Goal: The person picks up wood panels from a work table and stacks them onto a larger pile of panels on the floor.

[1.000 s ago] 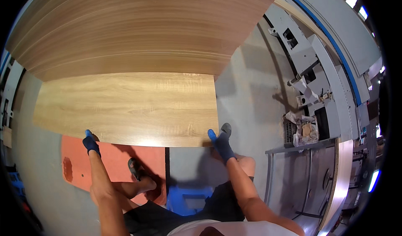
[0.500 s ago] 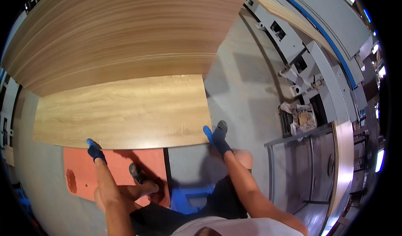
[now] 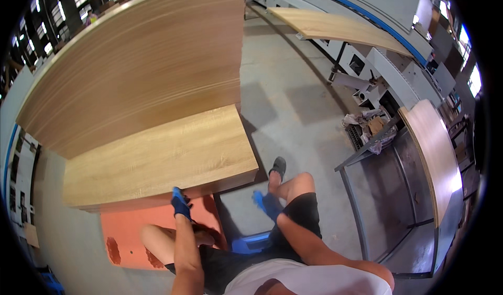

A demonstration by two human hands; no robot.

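Workshop floor [image 3: 293,111]: my gloved left hand [image 3: 181,203] grips the board [image 3: 157,159] edge to steady it; right hand [image 3: 264,203] apparently hangs free, its opening unclear.

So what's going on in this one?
A person in blue gloves is bent over a low stack of wood-grain boards in a workshop. The left hand is on the near edge of the top board, while the right hand hangs free by the knee, off the board. A taller stack of boards stands just behind, an orange pallet lies under the low stack, and a metal table is off to the right.
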